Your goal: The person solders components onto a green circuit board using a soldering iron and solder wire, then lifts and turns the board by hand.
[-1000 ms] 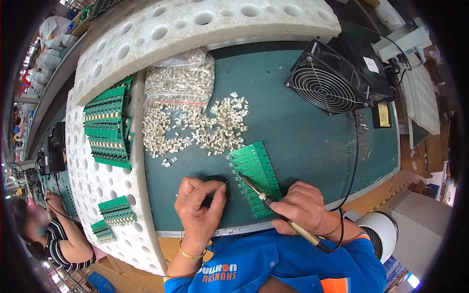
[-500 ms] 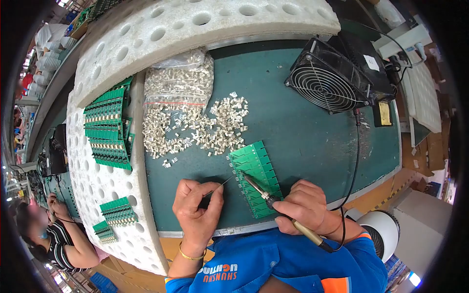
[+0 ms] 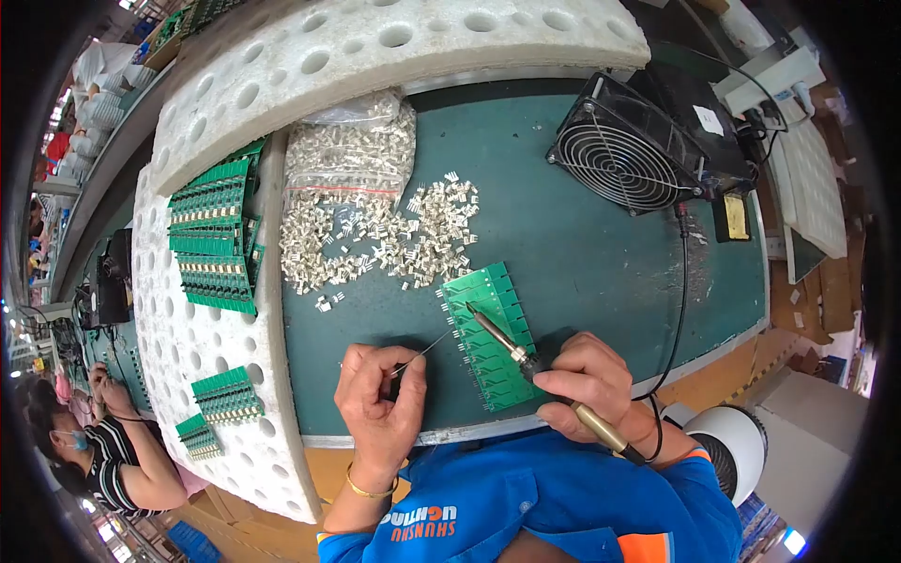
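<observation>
Right hand (image 3: pixel 589 385) is clamped around a gold-and-black pen-shaped soldering iron (image 3: pixel 505 341); left hand (image 3: pixel 380 399) has thumb and forefinger pinched on a thin grey metal wire (image 3: pixel 430 349). Between them on the dark green bench top (image 3: pixel 582 281) I have a rectangular green circuit board (image 3: pixel 497 371), small white connector pins (image 3: pixel 460 349) along its left edge. Board's long axis runs roughly away from the body, far end leaning left. It lies forward-left of the right hand, forward-right of the left. Right is nearer, fingertips just beside the board's right edge; left stands off the pin edge, only the wire reaching across. Relation I judge critical: iron tip is over the upper face toward the far end, inboard of the pins, while the wire's free end points at the pin edge, closer to the body. Tip and wire end are apart. Can't tell if the tip touches or sits just above; same for wire end against pins. Iron shaft covers a strip of board, right hand hides part of the grip, wire tail is lost in the left palm. Pins too small to count, underside out of sight. Thin black cable (image 3: pixel 683 281) drops partly behind the right wrist.
</observation>
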`<state>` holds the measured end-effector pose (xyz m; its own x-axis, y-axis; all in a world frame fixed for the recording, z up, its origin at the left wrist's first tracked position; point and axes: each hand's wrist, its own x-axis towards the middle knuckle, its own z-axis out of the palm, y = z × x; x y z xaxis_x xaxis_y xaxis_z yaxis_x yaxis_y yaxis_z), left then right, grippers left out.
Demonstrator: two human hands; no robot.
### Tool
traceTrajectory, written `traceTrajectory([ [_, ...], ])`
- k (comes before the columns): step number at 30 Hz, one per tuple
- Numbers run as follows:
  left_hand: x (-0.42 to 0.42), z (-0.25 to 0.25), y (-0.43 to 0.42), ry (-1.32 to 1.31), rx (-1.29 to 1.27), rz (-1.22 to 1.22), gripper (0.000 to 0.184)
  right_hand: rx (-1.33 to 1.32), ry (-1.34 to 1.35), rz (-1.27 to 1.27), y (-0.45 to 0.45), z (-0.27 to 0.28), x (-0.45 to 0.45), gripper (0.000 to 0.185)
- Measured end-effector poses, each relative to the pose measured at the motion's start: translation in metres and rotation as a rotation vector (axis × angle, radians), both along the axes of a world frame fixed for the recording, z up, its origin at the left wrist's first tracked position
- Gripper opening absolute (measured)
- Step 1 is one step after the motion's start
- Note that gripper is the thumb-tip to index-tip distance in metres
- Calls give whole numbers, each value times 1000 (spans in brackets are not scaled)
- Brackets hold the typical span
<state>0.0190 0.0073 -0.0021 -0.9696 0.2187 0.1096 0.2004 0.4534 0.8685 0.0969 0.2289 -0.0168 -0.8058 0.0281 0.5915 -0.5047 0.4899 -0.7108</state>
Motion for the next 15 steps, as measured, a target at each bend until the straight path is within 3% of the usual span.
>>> traceTrajectory([
  [7, 6, -1, 4, 23, 35, 12, 10, -75, 18, 35, 2, 1, 7, 29],
  [15, 6, -3, 6, 48, 19, 21, 11, -68, 42, -27, -3, -1, 4, 15],
])
